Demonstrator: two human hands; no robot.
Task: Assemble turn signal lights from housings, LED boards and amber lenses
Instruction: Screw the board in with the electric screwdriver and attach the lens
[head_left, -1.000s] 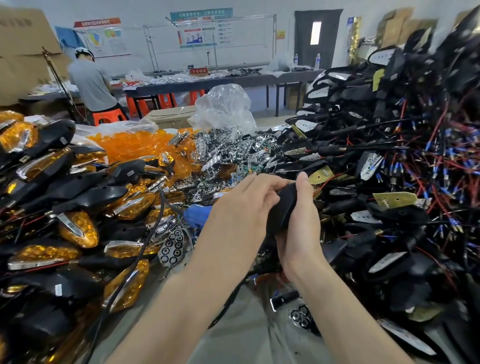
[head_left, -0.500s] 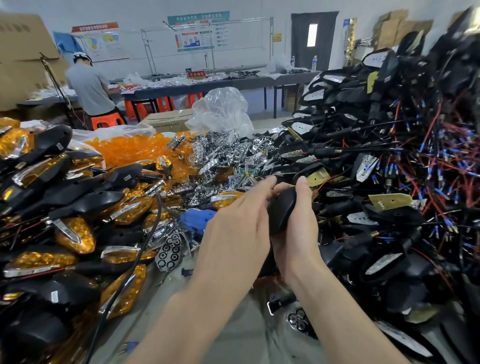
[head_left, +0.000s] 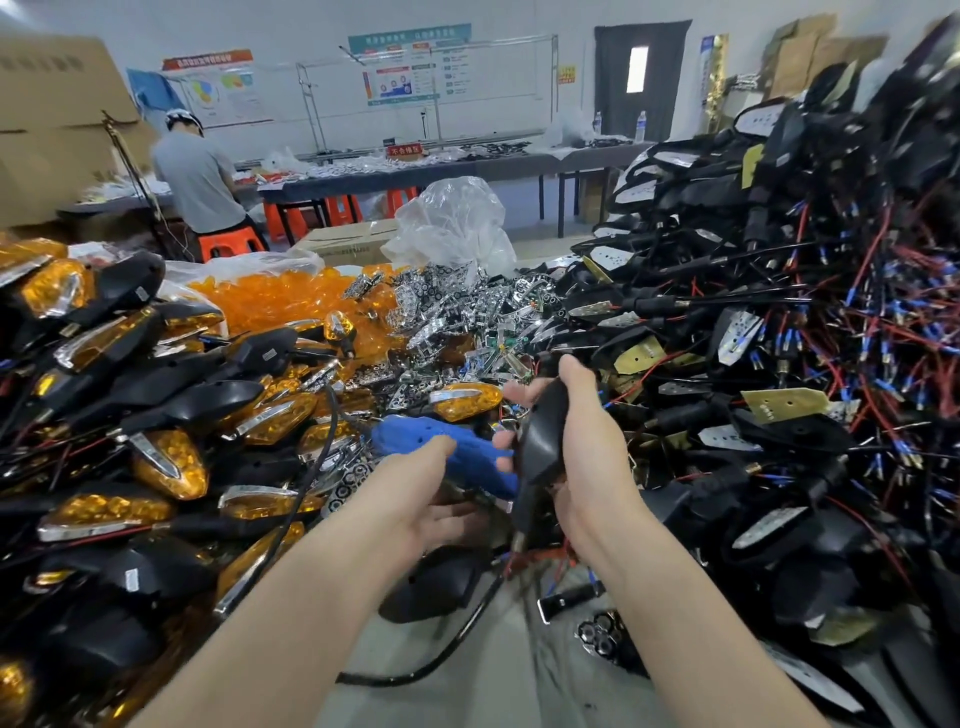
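Our right hand (head_left: 587, 457) grips a black housing (head_left: 543, 436) on edge near centre. Our left hand (head_left: 436, 509), at its 8 o'clock, is open with loose fingers beside a blue tool (head_left: 441, 441). At 9 o'clock pile amber lights (head_left: 156, 462), at 3 wired housings (head_left: 779, 431).

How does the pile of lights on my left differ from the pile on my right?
The left pile carries amber lenses with chrome trim; the right pile has none, and its white and yellowish boards lie bare. The right pile bristles with loose red wires and blue-tipped ends; the left pile shows few. The right pile is heaped higher than the left pile. Both are made up of black housings.
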